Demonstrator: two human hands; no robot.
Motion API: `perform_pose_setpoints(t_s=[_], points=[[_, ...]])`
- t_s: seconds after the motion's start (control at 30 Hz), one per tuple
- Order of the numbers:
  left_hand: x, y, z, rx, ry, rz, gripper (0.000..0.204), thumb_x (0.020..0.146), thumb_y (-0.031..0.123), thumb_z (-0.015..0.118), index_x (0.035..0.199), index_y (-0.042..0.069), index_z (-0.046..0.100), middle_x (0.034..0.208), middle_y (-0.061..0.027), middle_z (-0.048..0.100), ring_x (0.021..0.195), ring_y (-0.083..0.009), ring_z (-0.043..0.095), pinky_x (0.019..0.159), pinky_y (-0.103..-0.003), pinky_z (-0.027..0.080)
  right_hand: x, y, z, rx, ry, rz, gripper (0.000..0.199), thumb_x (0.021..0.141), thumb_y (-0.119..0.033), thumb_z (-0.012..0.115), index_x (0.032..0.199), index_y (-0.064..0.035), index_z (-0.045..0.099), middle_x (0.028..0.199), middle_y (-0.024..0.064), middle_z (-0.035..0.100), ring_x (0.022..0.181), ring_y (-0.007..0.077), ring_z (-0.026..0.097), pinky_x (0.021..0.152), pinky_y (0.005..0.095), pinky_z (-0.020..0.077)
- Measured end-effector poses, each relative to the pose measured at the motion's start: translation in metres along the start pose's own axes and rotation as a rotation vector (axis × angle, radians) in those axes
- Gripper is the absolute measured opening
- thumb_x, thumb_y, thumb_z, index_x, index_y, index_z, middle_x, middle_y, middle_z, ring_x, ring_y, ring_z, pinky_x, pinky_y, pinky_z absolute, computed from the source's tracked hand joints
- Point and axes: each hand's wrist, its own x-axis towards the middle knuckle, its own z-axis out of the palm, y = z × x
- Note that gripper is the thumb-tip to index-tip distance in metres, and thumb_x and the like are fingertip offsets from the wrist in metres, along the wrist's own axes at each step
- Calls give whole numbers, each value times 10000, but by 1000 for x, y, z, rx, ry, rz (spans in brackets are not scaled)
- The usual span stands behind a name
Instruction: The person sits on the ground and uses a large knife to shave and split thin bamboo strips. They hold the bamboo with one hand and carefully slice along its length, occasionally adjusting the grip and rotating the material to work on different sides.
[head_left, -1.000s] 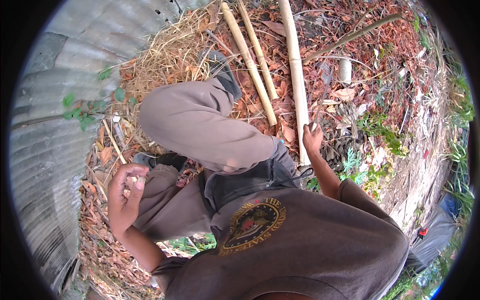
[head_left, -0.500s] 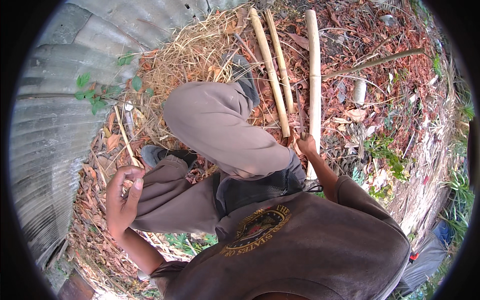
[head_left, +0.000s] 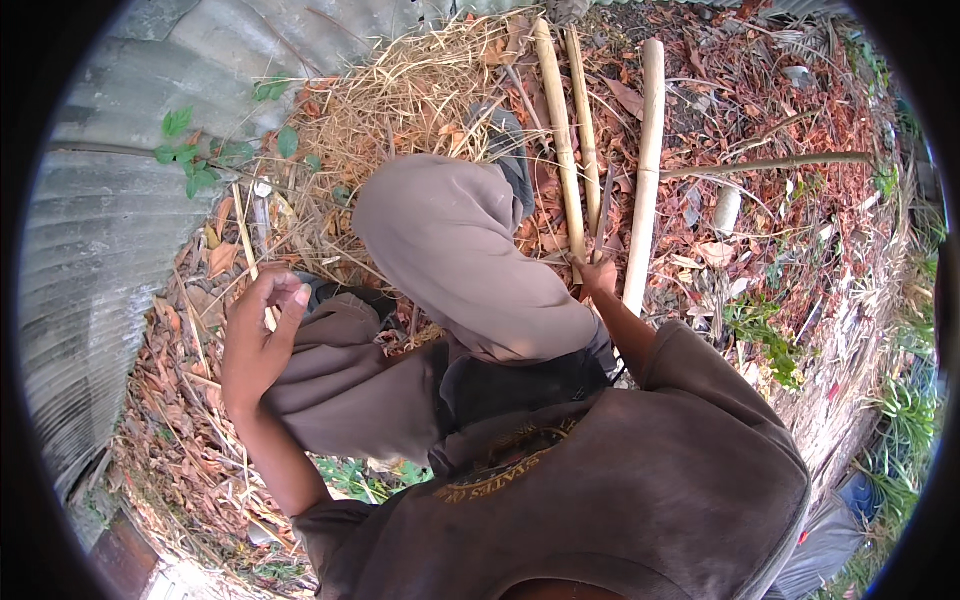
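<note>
1. Since a moment ago our right hand (head_left: 598,275) has slid off the thick pale pole (head_left: 645,180) and over to the near ends of the two thinner bamboo canes (head_left: 562,140), and our left hand (head_left: 262,335) has drifted a bit lower.
2. Biggest thing around us: the corrugated metal sheet (head_left: 90,250) standing along our left side, with a small green vine (head_left: 190,165) creeping over it.
3. We're crouched, knees up, over a pile of dry straw (head_left: 400,95) and reddish leaf litter (head_left: 780,110).
4. All three lengths lie roughly side by side, running away from us, near ends by our right knee, probably so they're easy to grab without getting up.
5. Right hand sits at the cane ends, fingers curled down onto them; we can't tell if it's really gripping.
6. Left hand is raised by our left knee, fingers closed narrow around a thin pale sliver (head_left: 248,250), which sticks up out of the fist, seemingly kept clear of the ground.
</note>
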Motion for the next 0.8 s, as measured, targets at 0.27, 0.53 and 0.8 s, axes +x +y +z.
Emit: perform_pose_setpoints(t_s=[0.27, 0.53, 0.8], points=[[-1, 2, 6, 90, 4, -9, 224, 917, 159, 629, 1020, -32, 572, 877, -155, 648, 822, -268, 636, 787, -353, 488, 10, 13, 17, 107, 131, -27, 552, 751, -479, 698, 1014, 6, 681, 958, 248, 689, 897, 400, 680, 806, 450, 534], [1, 6, 10, 106, -7, -15, 223, 915, 157, 626, 1010, -34, 563, 867, -166, 638, 805, -287, 628, 773, -371, 487, 30, 77, -33, 191, 523, 49, 670, 779, -419, 712, 1270, -1, 531, 1041, 264, 667, 981, 396, 655, 834, 458, 507], [7, 11, 16, 92, -34, -34, 218, 914, 158, 630, 1002, -29, 563, 859, -161, 637, 796, -276, 622, 766, -366, 486, 73, 103, -45, -183, 212, 176, 853, 711, -556, 741, 1270, 52, 528, 1131, 275, 638, 1064, 396, 628, 921, 439, 492]])
